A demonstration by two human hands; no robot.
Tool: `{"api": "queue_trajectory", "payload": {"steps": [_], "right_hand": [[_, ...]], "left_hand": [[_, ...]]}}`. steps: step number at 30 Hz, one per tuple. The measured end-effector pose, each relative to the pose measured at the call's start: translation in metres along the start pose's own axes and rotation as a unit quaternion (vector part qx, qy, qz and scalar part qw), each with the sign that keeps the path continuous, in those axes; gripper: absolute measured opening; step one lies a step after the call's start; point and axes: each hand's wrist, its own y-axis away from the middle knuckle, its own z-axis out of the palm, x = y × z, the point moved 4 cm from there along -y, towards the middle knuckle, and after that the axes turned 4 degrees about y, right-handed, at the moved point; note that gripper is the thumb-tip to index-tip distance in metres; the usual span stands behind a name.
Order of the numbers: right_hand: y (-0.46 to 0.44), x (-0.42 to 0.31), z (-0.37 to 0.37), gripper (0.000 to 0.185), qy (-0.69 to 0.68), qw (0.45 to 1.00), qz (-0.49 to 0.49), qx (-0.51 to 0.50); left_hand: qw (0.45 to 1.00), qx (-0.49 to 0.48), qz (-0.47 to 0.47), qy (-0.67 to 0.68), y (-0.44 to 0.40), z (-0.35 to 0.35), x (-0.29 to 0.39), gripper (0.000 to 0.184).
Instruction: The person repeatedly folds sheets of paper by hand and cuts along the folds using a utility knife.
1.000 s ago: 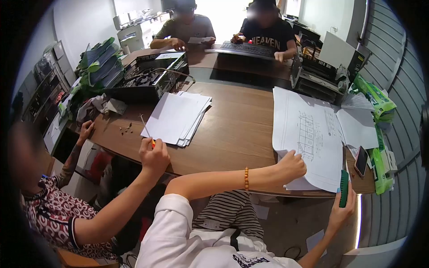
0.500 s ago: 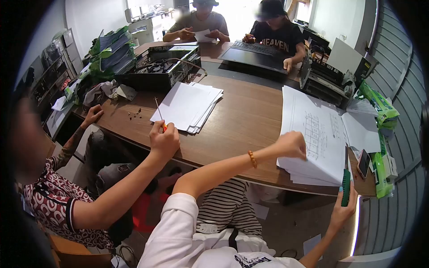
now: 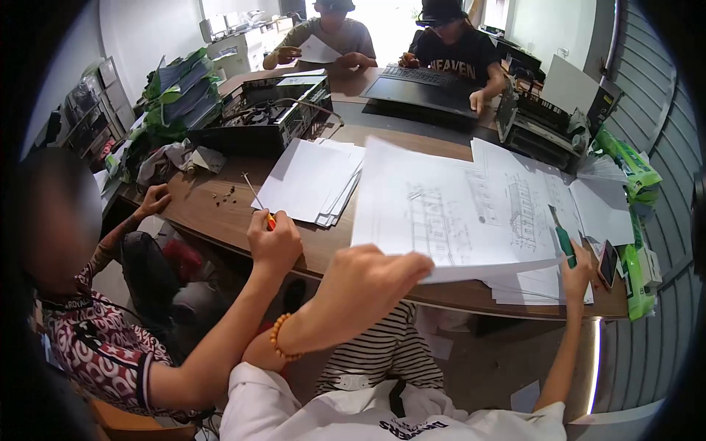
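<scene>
Left hand, one: thumb and curled fingers [image 3: 368, 287] closed on the near edge of one large white paper sheet with printed line drawings [image 3: 390, 213], raised above the table; fingertips hidden. One string of orange round beads [image 3: 278, 338] at its wrist.

Right hand, one [image 3: 577, 272]: fingers wrapped around one green-handled tool with a slim tip [image 3: 565, 246], at the sheet's right side.

Beneath the sheet: one pile of white papers [image 3: 529, 290], leaves uncountable, on one brown wood-grain table [image 3: 318, 253].

Nearby: one loose stack of blank white paper [image 3: 305, 176]; one phone [image 3: 608, 264]; one open black computer case [image 3: 254, 132]; one black laptop [image 3: 419, 95].

Other persons, three; the nearest's hand [image 3: 276, 246] grips one red-and-yellow screwdriver [image 3: 271, 220].
</scene>
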Motion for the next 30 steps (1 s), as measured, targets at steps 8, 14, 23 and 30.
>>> {"api": "queue_trajectory", "payload": {"steps": [8, 14, 23, 30], "right_hand": [[-0.021, -0.011, 0.036, 0.038, -0.028, 0.996, -0.004, -0.087], [-0.030, -0.041, -0.001, 0.041, -0.067, 0.998, -0.014, -0.010], [0.014, -0.244, -0.015, 0.055, -0.155, 0.860, -0.425, -0.234], [0.002, -0.261, 0.021, 0.062, -0.153, 0.819, -0.467, -0.298]], "left_hand": [[0.978, -0.024, -0.069, 0.195, 0.006, -0.005, -0.009, 0.008], [0.939, 0.021, -0.238, 0.246, -0.003, 0.011, -0.074, 0.011], [0.941, -0.017, -0.332, 0.054, -0.007, 0.035, -0.175, 0.018], [0.910, -0.073, -0.241, -0.328, -0.003, 0.033, -0.072, 0.051]]}}
